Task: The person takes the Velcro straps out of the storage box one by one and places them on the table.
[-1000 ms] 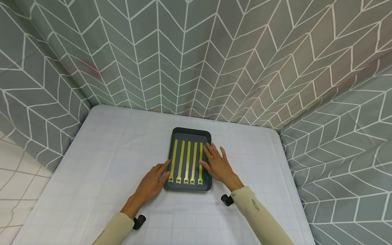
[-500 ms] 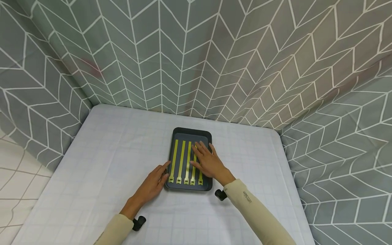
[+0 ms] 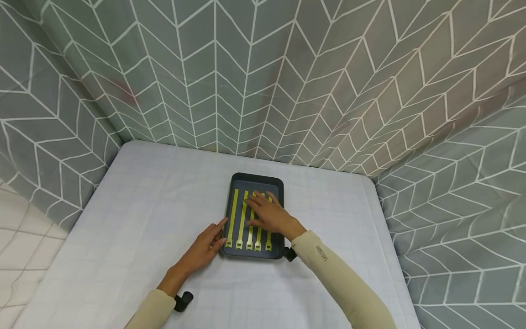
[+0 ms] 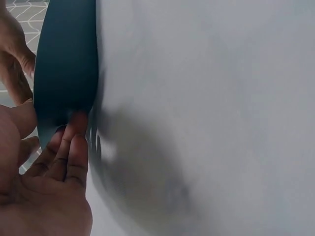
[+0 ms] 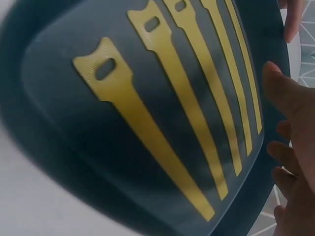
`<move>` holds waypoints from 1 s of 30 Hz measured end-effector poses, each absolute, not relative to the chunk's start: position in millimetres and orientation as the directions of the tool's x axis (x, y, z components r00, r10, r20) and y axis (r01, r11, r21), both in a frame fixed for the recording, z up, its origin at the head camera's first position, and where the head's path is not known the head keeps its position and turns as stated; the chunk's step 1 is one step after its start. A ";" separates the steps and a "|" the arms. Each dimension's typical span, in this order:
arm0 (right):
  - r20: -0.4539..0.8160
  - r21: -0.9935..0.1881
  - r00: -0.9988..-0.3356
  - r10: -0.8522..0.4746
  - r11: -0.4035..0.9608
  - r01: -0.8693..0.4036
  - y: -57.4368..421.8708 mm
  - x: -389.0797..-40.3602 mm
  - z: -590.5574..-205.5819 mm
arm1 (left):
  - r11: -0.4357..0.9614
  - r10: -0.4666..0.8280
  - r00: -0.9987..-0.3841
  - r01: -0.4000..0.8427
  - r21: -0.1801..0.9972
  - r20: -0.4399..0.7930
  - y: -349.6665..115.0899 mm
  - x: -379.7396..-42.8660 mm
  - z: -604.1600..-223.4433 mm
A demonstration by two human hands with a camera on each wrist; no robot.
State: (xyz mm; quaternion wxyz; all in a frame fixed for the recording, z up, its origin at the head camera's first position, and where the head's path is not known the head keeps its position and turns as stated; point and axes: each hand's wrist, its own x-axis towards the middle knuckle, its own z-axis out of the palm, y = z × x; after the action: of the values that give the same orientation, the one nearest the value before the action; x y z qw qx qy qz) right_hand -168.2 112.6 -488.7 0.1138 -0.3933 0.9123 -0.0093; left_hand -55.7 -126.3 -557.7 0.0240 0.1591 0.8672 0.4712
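- White-covered counter [image 3: 164,196] carries the dark tray [image 3: 256,177]; grey patterned curtain [image 3: 230,82] behind
- Right grip [image 3: 269,214] now further left than a second ago, from the rightmost strap to over the inner ones; fingers loose, holding nothing; contact unclear
- Left grip [image 3: 205,244] unchanged at tray's left wall, touching; pinching or not, cannot tell
- Five yellow straps [image 3: 233,217] remain lined up inside tray: pass leaves row apparently undisturbed

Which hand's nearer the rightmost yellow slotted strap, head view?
Right. The right hand is over the rightmost yellow slotted strap, covering part of it; the left hand is across at the tray's left edge.
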 end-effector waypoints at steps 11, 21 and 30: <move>-0.211 -0.098 -0.570 -0.794 0.597 -0.796 81.7 -188.6 -489.7 | 0.466 0.292 -0.951 0.238 0.852 0.106 -126.6 -56.4 -557.0; -0.251 -0.181 -0.483 -0.839 0.531 -0.828 61.1 -201.6 -496.4 | 0.429 0.288 -0.954 0.209 0.879 0.086 -126.5 -60.5 -557.8; -0.222 -0.181 -0.444 -0.868 0.484 -0.856 56.1 -202.9 -508.3 | 0.426 0.271 -0.958 0.205 0.881 0.092 -126.5 -59.4 -558.9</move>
State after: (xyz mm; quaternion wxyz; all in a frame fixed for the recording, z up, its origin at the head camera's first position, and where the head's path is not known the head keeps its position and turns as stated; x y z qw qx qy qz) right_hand -202.9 56.1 -508.3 0.1431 -0.5075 0.8494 -0.0211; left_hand -59.4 -126.5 -558.9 0.0319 0.1411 0.8437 0.5169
